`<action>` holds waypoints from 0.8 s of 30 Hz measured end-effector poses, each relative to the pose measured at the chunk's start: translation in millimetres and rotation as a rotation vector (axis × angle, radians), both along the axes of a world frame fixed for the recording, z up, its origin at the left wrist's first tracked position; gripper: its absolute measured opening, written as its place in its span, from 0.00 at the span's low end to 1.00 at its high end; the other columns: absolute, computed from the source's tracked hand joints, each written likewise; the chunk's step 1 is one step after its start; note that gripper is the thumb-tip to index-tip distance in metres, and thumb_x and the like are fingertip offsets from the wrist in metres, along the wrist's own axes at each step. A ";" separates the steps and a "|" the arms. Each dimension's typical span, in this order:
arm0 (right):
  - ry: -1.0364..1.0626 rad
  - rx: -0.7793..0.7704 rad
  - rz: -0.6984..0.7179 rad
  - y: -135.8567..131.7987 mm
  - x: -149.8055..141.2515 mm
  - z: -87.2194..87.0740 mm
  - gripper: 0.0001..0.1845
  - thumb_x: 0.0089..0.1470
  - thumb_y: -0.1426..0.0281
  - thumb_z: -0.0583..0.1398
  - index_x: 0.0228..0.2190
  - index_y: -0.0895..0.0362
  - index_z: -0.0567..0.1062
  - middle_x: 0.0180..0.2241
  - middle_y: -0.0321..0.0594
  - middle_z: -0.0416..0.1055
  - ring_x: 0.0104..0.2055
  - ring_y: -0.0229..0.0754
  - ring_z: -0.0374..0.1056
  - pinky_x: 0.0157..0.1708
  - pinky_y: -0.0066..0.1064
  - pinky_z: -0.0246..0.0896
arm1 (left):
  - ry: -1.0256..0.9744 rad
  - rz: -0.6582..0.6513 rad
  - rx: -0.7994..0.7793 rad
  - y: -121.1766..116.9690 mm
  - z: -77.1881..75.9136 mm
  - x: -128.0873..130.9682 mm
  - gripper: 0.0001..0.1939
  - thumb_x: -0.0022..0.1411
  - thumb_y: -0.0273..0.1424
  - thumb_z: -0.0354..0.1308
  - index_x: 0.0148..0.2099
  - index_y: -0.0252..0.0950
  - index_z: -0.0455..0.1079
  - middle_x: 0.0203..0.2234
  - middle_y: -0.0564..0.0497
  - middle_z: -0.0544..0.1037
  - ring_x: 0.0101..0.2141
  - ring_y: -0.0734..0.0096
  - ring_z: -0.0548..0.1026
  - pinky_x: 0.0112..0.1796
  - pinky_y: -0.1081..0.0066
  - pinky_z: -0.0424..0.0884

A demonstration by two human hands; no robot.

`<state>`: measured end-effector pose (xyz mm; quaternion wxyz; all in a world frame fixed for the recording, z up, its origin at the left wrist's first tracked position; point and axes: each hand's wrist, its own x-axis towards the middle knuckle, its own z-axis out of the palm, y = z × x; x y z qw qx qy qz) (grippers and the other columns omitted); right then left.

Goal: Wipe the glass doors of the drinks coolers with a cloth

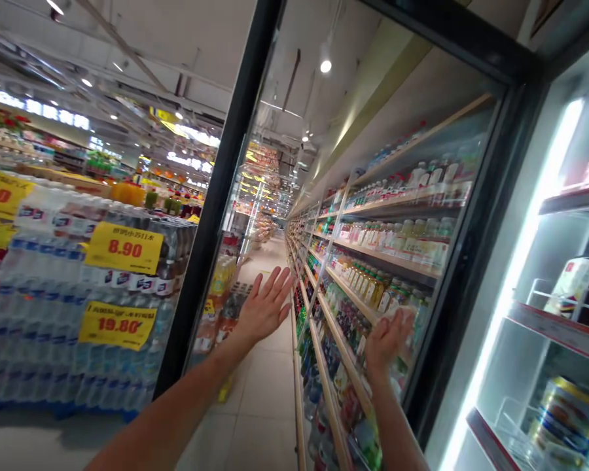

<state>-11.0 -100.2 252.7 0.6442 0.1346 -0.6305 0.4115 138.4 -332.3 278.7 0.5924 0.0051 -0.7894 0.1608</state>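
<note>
A glass cooler door (358,85) with a black frame stands swung open in front of me. My left hand (266,306) lies flat against its pane, fingers stretched and a little spread, holding nothing. On the right part of the pane, my right hand (383,343) is curled over a pale, thin cloth (397,315) and presses it to the glass. Motion blurs this hand and the cloth, so the cloth's edges are unclear. Shelves of bottles (373,281) show in the pane behind both hands.
At right is the lit cooler interior, with a bottle (572,284) in a wire rack and a gold-and-blue can (567,412) on a lower shelf. Stacked packs of bottled water (39,314) with yellow price signs (124,248) stand left of the door. Pale floor (260,425) lies below.
</note>
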 end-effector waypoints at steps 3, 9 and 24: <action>0.036 0.128 0.035 -19.5 14.7 -5.3 0.28 0.57 0.68 0.47 0.58 0.59 0.53 0.61 0.53 0.47 0.64 0.55 0.40 0.56 0.59 0.45 | 0.003 -0.001 0.006 0.1 -0.2 -0.1 0.28 0.62 0.38 0.46 0.63 0.38 0.48 0.60 0.48 0.54 0.61 0.63 0.47 0.60 0.58 0.37; 0.205 0.683 0.125 -55.1 39.4 -23.1 0.29 0.55 0.72 0.49 0.58 0.49 0.54 0.59 0.44 0.55 0.63 0.51 0.45 0.55 0.55 0.49 | 0.008 -0.031 0.015 -3.1 -0.5 -2.0 0.29 0.62 0.38 0.47 0.63 0.38 0.48 0.59 0.46 0.55 0.61 0.63 0.48 0.59 0.57 0.40; 0.180 0.691 0.159 -59.3 43.0 -33.0 0.28 0.55 0.72 0.50 0.57 0.50 0.55 0.59 0.43 0.54 0.64 0.50 0.43 0.57 0.55 0.48 | -0.002 -0.024 0.005 -2.9 -0.7 -1.4 0.29 0.62 0.38 0.46 0.63 0.38 0.47 0.60 0.47 0.54 0.61 0.63 0.46 0.59 0.57 0.39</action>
